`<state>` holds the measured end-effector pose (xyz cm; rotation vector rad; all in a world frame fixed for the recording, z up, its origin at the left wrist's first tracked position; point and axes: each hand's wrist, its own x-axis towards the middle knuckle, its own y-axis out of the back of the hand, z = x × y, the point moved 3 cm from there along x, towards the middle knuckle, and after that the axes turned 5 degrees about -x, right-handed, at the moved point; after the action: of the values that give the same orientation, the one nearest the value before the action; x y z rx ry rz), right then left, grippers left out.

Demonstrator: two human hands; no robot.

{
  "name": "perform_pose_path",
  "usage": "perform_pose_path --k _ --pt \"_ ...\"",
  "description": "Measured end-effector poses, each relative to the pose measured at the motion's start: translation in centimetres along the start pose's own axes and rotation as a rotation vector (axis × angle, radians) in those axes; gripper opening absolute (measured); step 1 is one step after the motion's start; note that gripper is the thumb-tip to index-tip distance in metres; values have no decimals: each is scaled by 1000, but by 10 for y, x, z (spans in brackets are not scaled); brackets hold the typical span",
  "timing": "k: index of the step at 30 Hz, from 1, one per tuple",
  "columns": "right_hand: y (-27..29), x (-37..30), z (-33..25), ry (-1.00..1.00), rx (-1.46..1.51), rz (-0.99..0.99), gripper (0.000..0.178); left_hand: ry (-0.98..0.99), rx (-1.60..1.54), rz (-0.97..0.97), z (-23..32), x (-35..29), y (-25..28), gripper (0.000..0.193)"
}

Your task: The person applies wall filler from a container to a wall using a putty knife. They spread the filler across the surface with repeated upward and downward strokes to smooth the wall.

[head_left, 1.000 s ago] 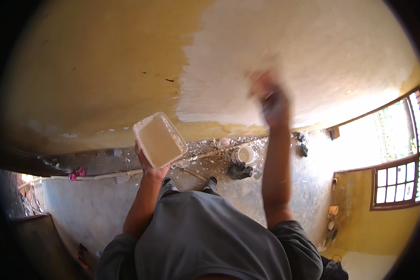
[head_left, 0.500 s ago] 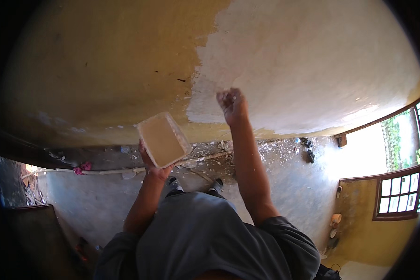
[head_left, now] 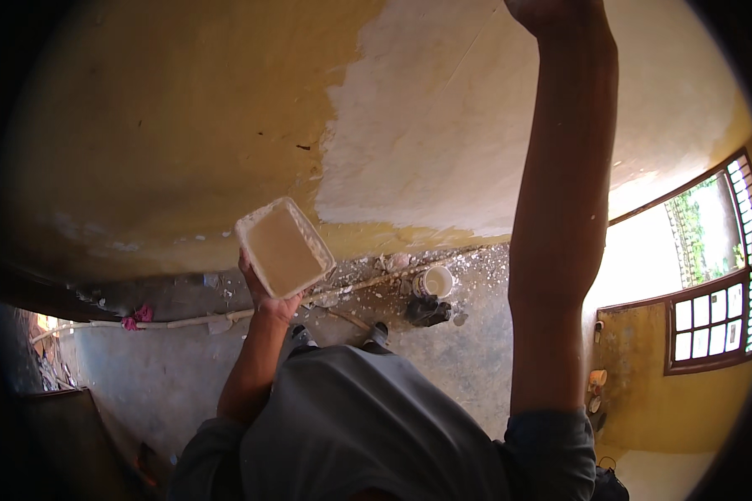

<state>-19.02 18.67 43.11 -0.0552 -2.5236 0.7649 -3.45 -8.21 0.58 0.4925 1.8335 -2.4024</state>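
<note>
My left grip (head_left: 274, 306) was part-curled, firm under the tub (head_left: 312, 244) at its near-left side; the tub held pale, creamy material. My right grip (head_left: 551, 10) was above and right of the tub, cropped by the frame; I could not tell its opening or contents. Beyond the tub, the wall (head_left: 184, 125) was yellow, whitish rightward. Right of the tub, a white bucket (head_left: 451, 284) stood on the floor (head_left: 476, 351).

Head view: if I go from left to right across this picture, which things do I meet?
Pink cloth, shallow container in the left hand, white bucket, right hand (partly cut off by the upper edge), paned window.
</note>
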Motion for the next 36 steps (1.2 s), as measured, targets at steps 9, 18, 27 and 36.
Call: perform_pose_path --k 9,18,27,36 --pt "120 -155 129 -262 -78 95 26 -82 -57 31 6 2 21 66" --pt "295 -272 391 -973 41 583 14 -69 -24 23 11 -2 29 69" --pt "182 -128 220 -528 99 462 16 -65 -70 40 12 -10 35 67" --pt "56 3 18 -189 -68 95 38 -66 -21 -21 6 -6 14 66"
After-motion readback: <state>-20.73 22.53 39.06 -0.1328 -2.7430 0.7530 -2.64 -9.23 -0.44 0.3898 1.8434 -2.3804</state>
